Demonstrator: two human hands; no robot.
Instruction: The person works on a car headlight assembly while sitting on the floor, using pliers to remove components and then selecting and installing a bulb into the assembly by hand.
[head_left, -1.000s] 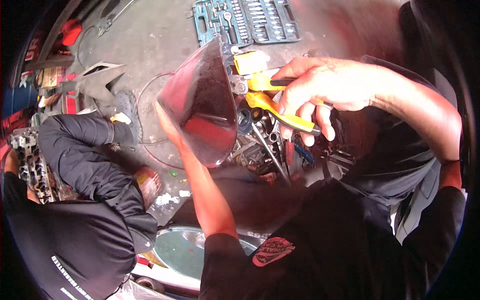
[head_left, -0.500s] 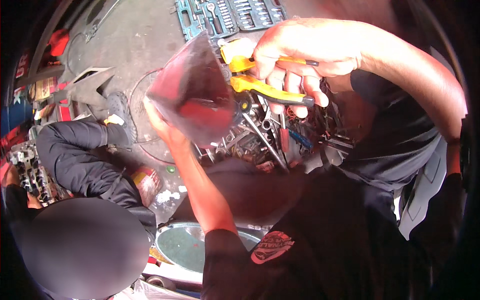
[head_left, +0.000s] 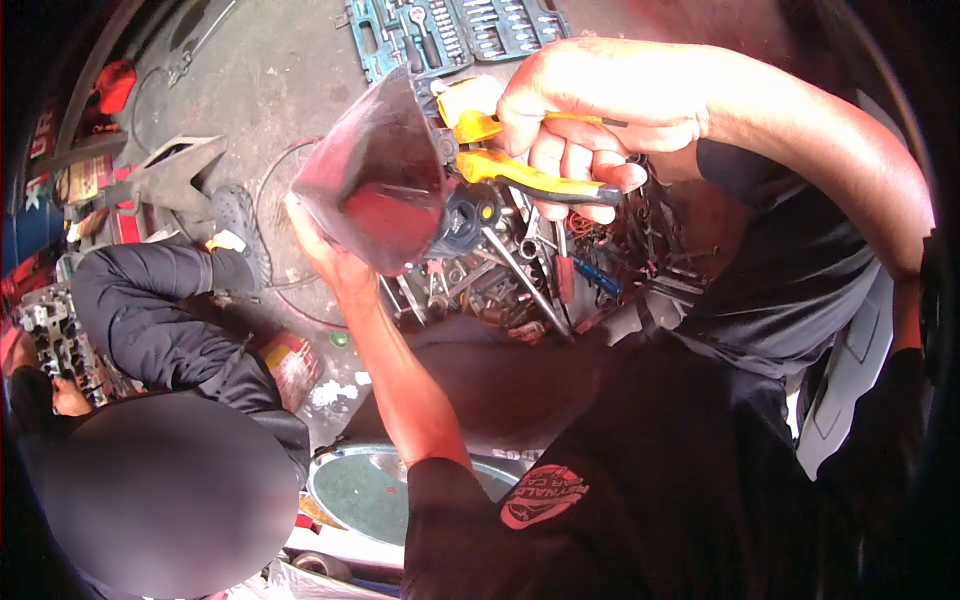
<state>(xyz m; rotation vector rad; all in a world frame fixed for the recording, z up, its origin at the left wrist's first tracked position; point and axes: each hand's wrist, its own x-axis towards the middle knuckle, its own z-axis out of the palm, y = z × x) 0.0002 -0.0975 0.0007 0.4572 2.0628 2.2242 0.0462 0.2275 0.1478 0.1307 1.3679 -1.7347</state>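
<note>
Your left hand holds the clear red-tinted panel up; your right hand squeezes yellow-handled pliers at its edge. Twist too hard and the panel could crack, or slip onto the tools below

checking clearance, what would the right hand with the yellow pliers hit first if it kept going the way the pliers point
Likely the red plastic piece in the left hand: the right hand aims the yellow pliers leftward, nose already at its edge. Depth is unclear.
</note>
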